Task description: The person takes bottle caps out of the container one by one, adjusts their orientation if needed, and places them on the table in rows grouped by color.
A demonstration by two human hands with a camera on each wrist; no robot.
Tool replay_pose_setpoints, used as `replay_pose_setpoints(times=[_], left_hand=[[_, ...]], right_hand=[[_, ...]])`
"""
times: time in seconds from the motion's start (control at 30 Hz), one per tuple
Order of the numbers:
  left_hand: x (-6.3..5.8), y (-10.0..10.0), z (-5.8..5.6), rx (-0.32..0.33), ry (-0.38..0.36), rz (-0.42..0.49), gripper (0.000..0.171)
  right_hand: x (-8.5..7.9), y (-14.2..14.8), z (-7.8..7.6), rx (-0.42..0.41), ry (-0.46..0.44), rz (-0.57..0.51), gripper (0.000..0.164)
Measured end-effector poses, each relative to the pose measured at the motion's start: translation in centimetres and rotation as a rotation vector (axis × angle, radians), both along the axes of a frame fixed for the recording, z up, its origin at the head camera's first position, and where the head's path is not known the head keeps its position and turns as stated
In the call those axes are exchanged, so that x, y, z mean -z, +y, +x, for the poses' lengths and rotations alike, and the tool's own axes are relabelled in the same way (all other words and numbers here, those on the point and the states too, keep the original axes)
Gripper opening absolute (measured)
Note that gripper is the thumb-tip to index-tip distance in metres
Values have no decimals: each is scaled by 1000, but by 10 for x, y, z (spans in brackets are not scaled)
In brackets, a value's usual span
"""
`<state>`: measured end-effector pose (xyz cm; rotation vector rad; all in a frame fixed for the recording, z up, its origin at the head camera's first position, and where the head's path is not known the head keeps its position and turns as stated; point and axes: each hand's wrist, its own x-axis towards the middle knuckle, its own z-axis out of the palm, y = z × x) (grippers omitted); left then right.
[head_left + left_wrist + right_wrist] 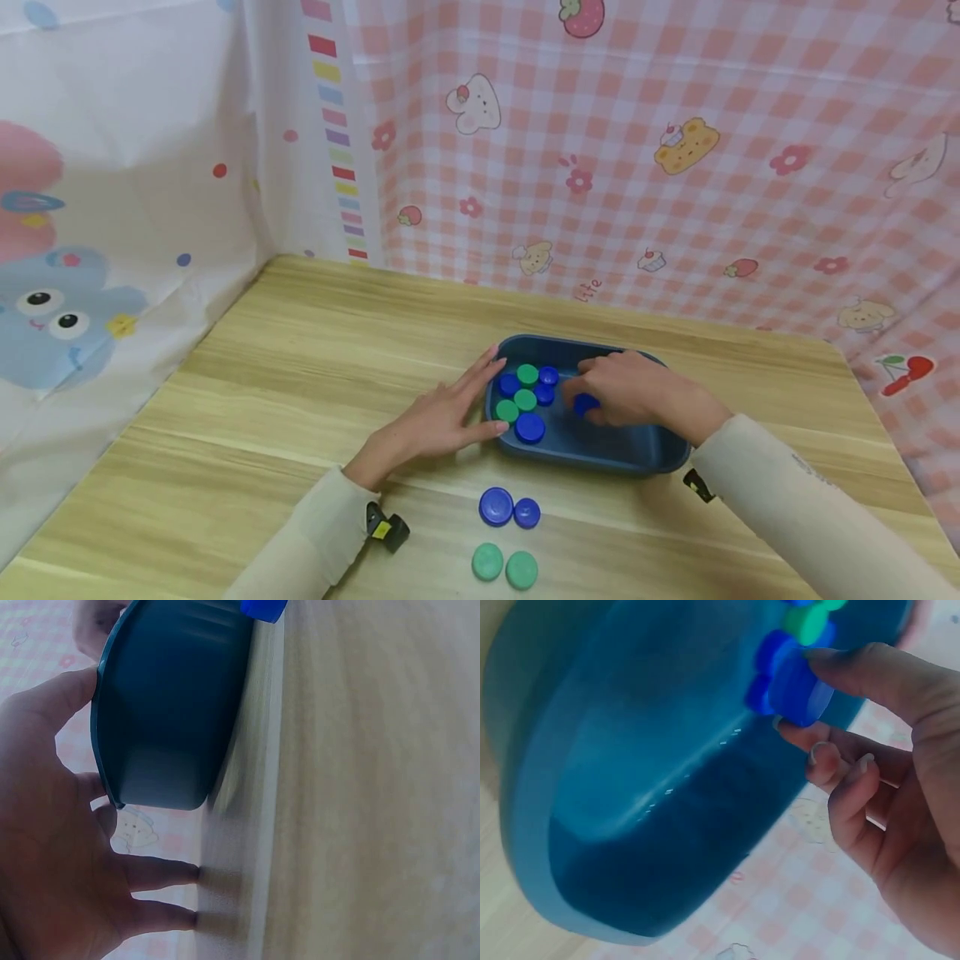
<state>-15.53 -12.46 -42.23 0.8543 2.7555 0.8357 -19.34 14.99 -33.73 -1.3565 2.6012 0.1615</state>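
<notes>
A dark blue tray [630, 448] holds several blue and green bottle caps, most of them grouped at its left end. My right hand [626, 390] reaches into the tray from the right. Its thumb and index finger pinch a large blue bottle cap [801, 688], while the other fingers curl loosely below. At the tray's left end my left hand [438, 417] lies spread, fingers straight, with the thumb touching the rim. In the left wrist view two fingertips [187, 872] of this hand reach down to the table beside the tray.
On the wooden table [247, 400], in front of the tray, lie two blue caps [497, 507] and two green caps [488, 562]. Patterned cloth [525, 167] hangs along the back and both sides of the table.
</notes>
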Motion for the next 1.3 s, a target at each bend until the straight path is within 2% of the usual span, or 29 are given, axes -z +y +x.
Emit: replay_pose_setpoints(times=[0.13, 0.33, 0.8, 1.07, 1.3], left_hand=[[0, 0, 0, -1, -2, 2, 80], [1, 0, 0, 1, -3, 5, 81], [1, 0, 0, 1, 13, -1, 81], [3, 0, -1, -9, 8, 5, 81], [2, 0, 0, -10, -1, 1, 81]], right_hand=[[-8, 3, 11, 14, 5, -36, 19], [-16, 8, 28, -33, 75, -121, 20], [-19, 15, 66, -137, 193, -341, 18], [-11, 7, 85, -192, 210, -437, 22], [2, 4, 101, -163, 172, -453, 25]])
